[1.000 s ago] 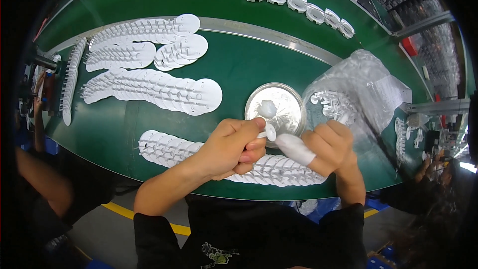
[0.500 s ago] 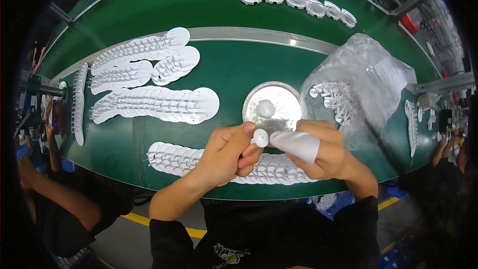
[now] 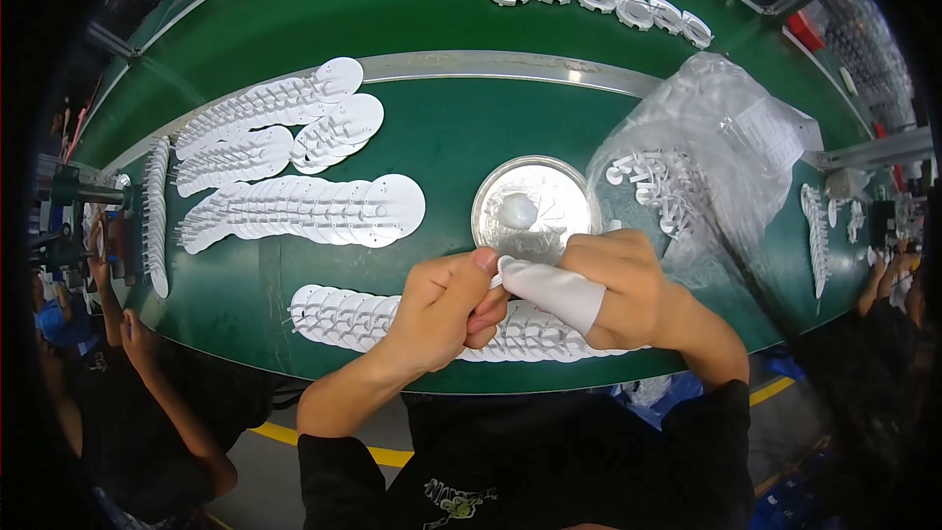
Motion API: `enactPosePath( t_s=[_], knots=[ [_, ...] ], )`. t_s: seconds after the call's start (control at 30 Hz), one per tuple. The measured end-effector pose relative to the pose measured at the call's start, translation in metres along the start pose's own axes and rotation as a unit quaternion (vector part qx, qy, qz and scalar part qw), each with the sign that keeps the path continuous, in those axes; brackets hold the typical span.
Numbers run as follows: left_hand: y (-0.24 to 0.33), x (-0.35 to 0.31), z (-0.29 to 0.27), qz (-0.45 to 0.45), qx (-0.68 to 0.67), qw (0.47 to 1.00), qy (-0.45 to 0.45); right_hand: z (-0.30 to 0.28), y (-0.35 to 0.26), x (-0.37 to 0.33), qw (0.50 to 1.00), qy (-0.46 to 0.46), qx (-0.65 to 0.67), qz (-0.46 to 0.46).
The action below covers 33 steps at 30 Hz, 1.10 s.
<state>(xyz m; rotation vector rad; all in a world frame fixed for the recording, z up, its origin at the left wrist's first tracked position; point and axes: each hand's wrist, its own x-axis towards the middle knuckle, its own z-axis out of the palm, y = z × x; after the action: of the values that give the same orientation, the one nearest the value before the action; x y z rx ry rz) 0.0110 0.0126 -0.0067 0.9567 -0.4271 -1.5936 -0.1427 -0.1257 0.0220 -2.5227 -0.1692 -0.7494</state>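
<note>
White part (image 3: 496, 281) between left fingers (image 3: 482, 262); right fingers (image 3: 551, 291) touching

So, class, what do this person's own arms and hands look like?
Short black sleeves leave both forearms bare. The left hand shows no glove; on the right hand, a smooth white cover sheathes one digit, while the rest looks uncovered. No watch or bracelet shows.

the finger cover (image 3: 555, 292) is white; the discs (image 3: 398, 206) white; the table (image 3: 442, 137) green; the dish (image 3: 557, 188) silver; the shirt (image 3: 569, 451) black.
</note>
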Motion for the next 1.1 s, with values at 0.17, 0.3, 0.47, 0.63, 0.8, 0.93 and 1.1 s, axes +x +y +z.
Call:
enactPosePath(
  t_s=[0.17, 0.3, 0.47, 0.63, 0.8, 0.93, 1.1],
  knots=[
    [0.004, 0.000, -0.001, 0.029, 0.018, 0.998, -0.047, 0.010, 0.004, -0.011, 0.997, 0.040, 0.049, 0.048],
    [0.001, -0.004, -0.005, 0.068, -0.015, 0.995, -0.066, -0.002, 0.003, -0.008, 0.996, -0.004, 0.082, 0.035],
    [-0.002, 0.000, -0.008, 0.197, 0.019, 0.976, -0.088, -0.009, -0.005, -0.010, 0.998, 0.022, 0.052, 0.026],
    [-0.005, 0.001, -0.004, 0.237, 0.074, 0.964, -0.094, -0.001, -0.009, -0.010, 0.995, 0.088, 0.052, 0.014],
    [-0.010, 0.006, -0.010, 0.275, 0.083, 0.952, -0.104, -0.003, -0.005, -0.008, 0.996, 0.039, -0.069, -0.029],
    [-0.012, 0.007, -0.010, 0.278, 0.069, 0.953, -0.094, -0.004, -0.009, -0.010, 0.986, 0.043, -0.147, -0.064],
    [-0.012, 0.008, -0.011, 0.314, 0.104, 0.940, -0.080, 0.000, -0.011, -0.009, 0.979, 0.070, -0.169, -0.091]
  ],
)
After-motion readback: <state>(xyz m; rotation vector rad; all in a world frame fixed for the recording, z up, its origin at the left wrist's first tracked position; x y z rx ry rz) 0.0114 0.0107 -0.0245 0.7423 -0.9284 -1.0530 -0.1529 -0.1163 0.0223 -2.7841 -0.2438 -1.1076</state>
